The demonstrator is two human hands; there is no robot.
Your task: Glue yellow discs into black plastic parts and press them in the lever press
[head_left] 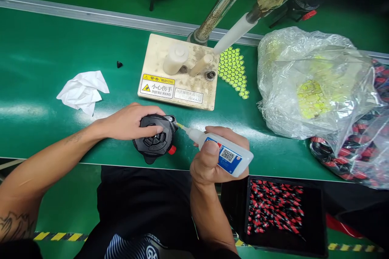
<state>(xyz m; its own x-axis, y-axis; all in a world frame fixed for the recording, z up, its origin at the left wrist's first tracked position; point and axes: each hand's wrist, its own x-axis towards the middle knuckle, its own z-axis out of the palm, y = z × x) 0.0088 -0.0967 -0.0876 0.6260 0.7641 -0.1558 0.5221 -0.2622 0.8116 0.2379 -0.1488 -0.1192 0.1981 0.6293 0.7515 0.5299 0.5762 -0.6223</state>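
Note:
A black device [154, 139] with a red knob [172, 150] lies near the front edge of the green table. My left hand [133, 121] grips it from the left, thumb on its top face and fingers along its far side. In my right hand [217, 156] is a white glue bottle [232, 153] with a blue label, tilted so that its thin nozzle points left. The nozzle's tip is at the device's upper right corner, by a small round fitting [172, 119]. Whether the tip touches it, I cannot tell.
Behind the device stands a cream press base [158, 56] with metal posts. Yellow-green discs [232, 68] lie beside it. Plastic bags [285, 117] fill the right. A white tissue [83, 89] and small black piece [119, 64] lie left. A black tray [314, 218] holds red-black parts.

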